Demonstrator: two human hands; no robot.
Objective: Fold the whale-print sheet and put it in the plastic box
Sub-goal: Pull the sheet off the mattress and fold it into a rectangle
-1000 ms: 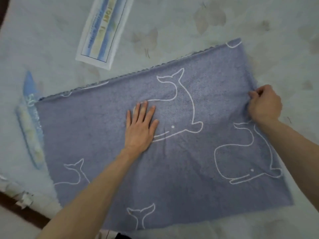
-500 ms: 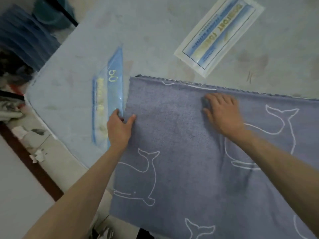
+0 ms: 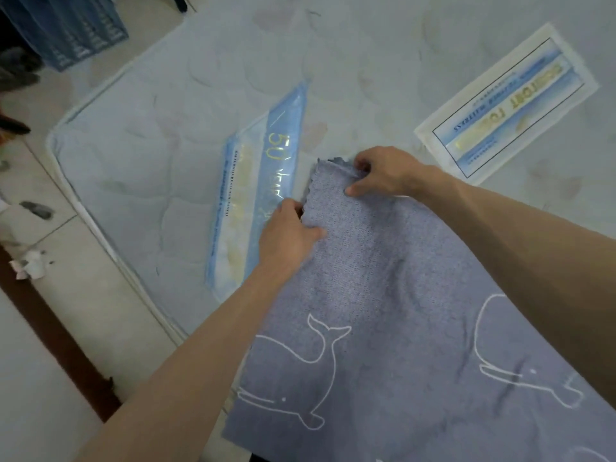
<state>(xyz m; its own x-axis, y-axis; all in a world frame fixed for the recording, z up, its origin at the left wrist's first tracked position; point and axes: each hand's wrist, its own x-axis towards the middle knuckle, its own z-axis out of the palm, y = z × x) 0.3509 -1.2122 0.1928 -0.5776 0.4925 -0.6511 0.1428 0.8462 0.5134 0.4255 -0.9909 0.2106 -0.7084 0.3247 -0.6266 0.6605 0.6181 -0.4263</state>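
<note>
The blue-grey whale-print towelling sheet (image 3: 383,311) lies on the pale quilted mattress (image 3: 160,155). Left hand (image 3: 288,235) and right hand (image 3: 383,173) each pinch its eleven-o'clock end, probably to carry it over for folding.

The scene is lit evenly by soft, diffuse light; only faint shadows are cast beneath the forearms onto the whale-print sheet (image 3: 383,328). Mild glare is seen on the glossy blue label (image 3: 260,195) left of the sheet. Slight blur and wide-angle bending are noted away from the sheet, towards the edges.
</note>
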